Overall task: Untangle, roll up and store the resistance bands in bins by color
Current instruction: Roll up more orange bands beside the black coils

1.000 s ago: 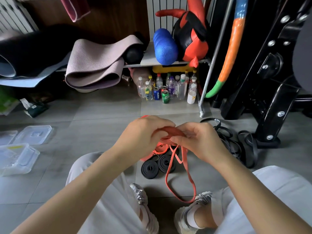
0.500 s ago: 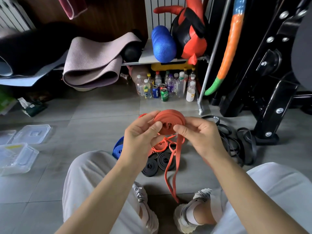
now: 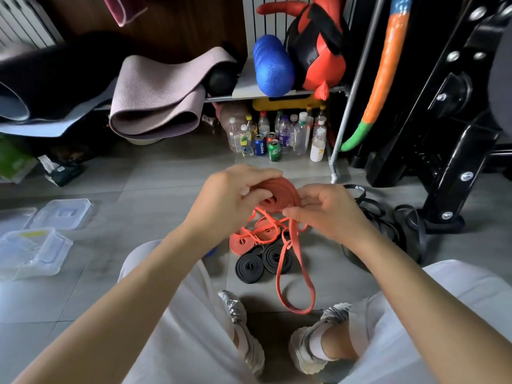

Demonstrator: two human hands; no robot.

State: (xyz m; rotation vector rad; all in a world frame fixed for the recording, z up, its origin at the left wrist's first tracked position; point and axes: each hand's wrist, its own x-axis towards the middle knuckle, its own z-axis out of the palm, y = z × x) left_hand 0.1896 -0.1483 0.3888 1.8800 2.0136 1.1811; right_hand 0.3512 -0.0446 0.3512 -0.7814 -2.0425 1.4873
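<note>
Both hands grip one flat orange rubber resistance band (image 3: pixel 279 196), part-rolled into a coil above the floor. The left hand (image 3: pixel 235 195) curls its fingers over the coil, and the right hand (image 3: pixel 328 213) pinches its near edge. The loose tail hangs down. Below lie two rolled orange bands (image 3: pixel 245 242) and two rolled black bands (image 3: pixel 249 268). One clear plastic bin (image 3: pixel 30 252) sits on the left.

rolled bands (image 3: pixel 260 262) on floor (image 3: pixel 166 184) before feet (image 3: pixel 310 351), bins (image 3: pixel 30 253) at left, bottles (image 3: pixel 300 135) behind, loose bands (image 3: pixel 388 227) right
</note>
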